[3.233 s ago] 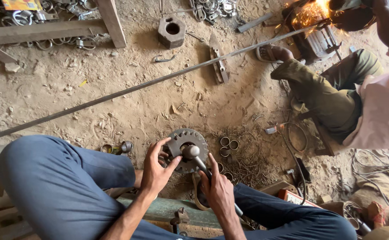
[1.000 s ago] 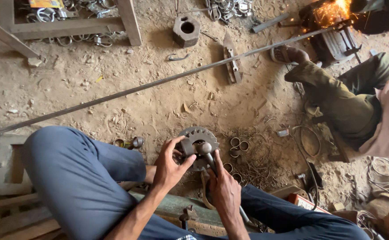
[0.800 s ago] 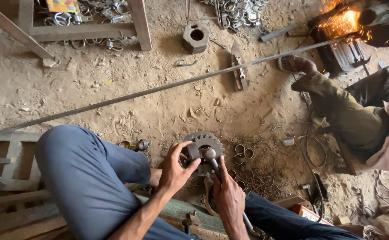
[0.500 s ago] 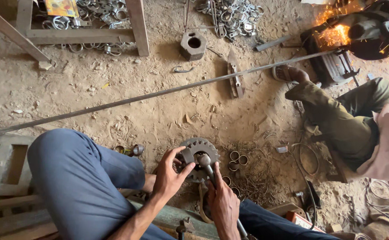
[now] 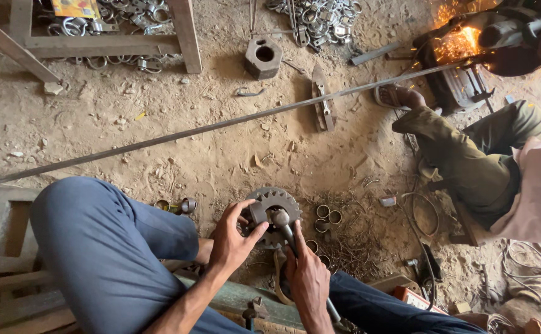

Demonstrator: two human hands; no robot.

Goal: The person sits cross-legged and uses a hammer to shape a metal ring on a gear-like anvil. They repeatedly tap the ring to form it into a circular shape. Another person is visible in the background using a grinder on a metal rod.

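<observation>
A toothed metal wheel (image 5: 281, 202) of a hand bending tool sits low on the dirt floor between my knees. My left hand (image 5: 232, 242) rests on the wheel's left side, thumb and fingers spread over it. My right hand (image 5: 306, 277) grips the tool's metal lever handle (image 5: 287, 232), which rises to a round knob at the wheel's centre. A few small bent metal rings (image 5: 326, 216) lie just right of the wheel.
A long steel rod (image 5: 221, 125) crosses the floor diagonally. At right another person (image 5: 499, 167) sits cutting it, with sparks (image 5: 462, 40). A hexagonal metal block (image 5: 263, 57), piles of rings (image 5: 320, 15) and a wooden frame (image 5: 103, 43) lie at the back.
My hands stay on the wheel and lever. The view has shifted a little, and the sparks at the far right keep flaring.
</observation>
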